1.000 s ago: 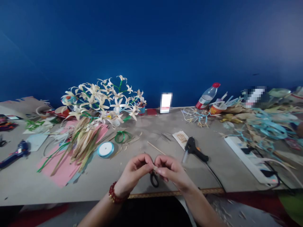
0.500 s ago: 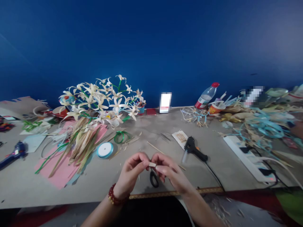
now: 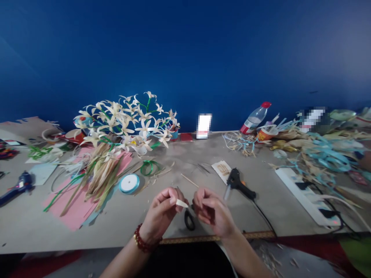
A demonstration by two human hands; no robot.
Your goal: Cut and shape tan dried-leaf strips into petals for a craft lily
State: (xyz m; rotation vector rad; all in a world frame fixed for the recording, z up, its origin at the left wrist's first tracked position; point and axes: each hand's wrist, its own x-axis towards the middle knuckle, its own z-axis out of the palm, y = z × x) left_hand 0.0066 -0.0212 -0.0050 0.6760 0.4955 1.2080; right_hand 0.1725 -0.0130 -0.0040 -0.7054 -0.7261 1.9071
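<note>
Between the thumb and fingers of my left hand point(image 3: 161, 211) is a small pale petal-shaped strip of husk point(image 3: 182, 203), its narrow end pointing right. My right hand point(image 3: 215, 213) hovers just to the right, apart from the strip. Its fingers are curled together, and whether anything is inside them is hidden. Below and between the hands lies a pair of scissors, with one black handle loop point(image 3: 189, 221) showing. A thin stick point(image 3: 189, 180) lies on the table beyond my hands.
A black glue gun point(image 3: 240, 184) lies right, beside a white power strip point(image 3: 304, 197). On the left are a ribbon spool point(image 3: 129, 183) and dried husks point(image 3: 101, 177) on pink paper point(image 3: 66, 210). White husk flowers point(image 3: 124, 123) and a bottle point(image 3: 255, 117) stand behind.
My right hand has let go of the strip and drawn slightly right, fingers curling. My left hand keeps the strip, which is now tilted and shows more of its length.
</note>
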